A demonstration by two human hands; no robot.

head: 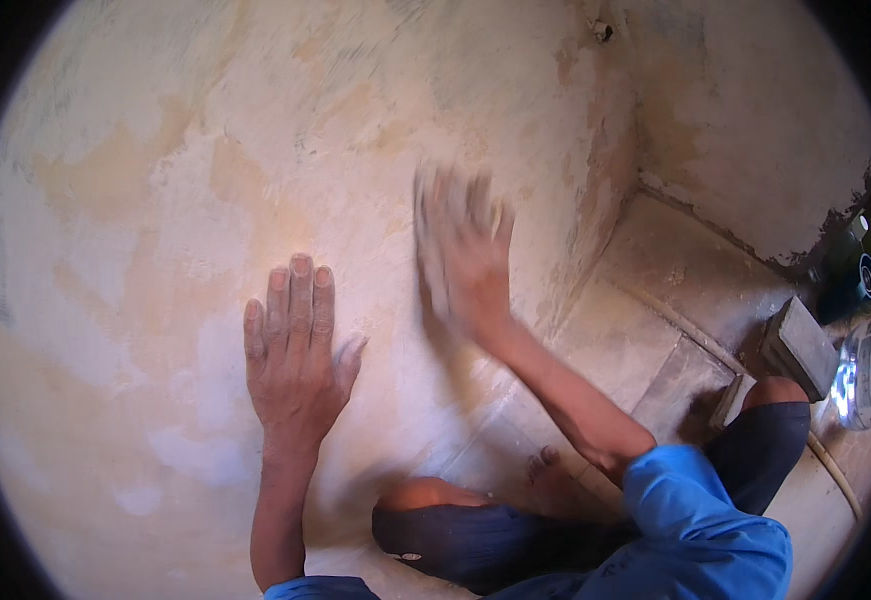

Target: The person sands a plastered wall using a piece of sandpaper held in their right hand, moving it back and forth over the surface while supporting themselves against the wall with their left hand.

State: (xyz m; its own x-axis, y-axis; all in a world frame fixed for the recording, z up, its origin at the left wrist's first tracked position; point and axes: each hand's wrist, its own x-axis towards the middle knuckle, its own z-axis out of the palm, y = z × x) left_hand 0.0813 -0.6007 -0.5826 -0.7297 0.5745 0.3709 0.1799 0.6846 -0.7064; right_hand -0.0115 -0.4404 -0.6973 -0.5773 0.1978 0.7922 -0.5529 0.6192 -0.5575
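My left hand (294, 360) lies flat against a plastered wall (203, 315), fingers pointing up and thumb held out to the side. It holds nothing that I can see, and pale dust coats its fingers. To the right of it, my right hand (469, 259) is blurred by motion, palm towards the same wall and fingers spread. A shadow falls along its left edge. Whatever may be under that palm is hidden. The wall's surface is patchy, with pale filler and tan areas between the hands and around them.
A wall corner (636, 176) rises at the right. A hose or pipe (675, 319) runs across the tiled floor (608, 330). Near my knee stand a grey block (801, 349), a smaller block (732, 401), a clear plastic container (864, 375) and dark containers (848, 277). A hole (600, 31) shows high in the wall.
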